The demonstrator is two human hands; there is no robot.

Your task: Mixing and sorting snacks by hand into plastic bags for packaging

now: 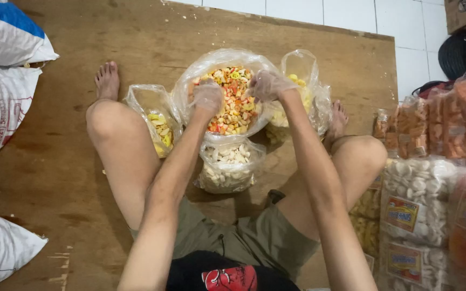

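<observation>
So the big clear bag of mixed colourful crackers [232,102] sits open on the wooden board [55,161], right between the person's knees. Both arms stretch straight out over the lap, and both hands wear thin clear gloves. The left hand [207,97] is curled over the bag's near-left rim, fingers bunched together gripping the plastic. The right hand [267,85] is closed into a loose fist, pinching the rim on the far-right side. 3 smaller bags crowd around it: white crackers [227,170] just in front, yellow ones [157,126] to the left, another yellowish bag [303,91] to the right. Sealed snack packs [422,199] are stacked off right.
</observation>
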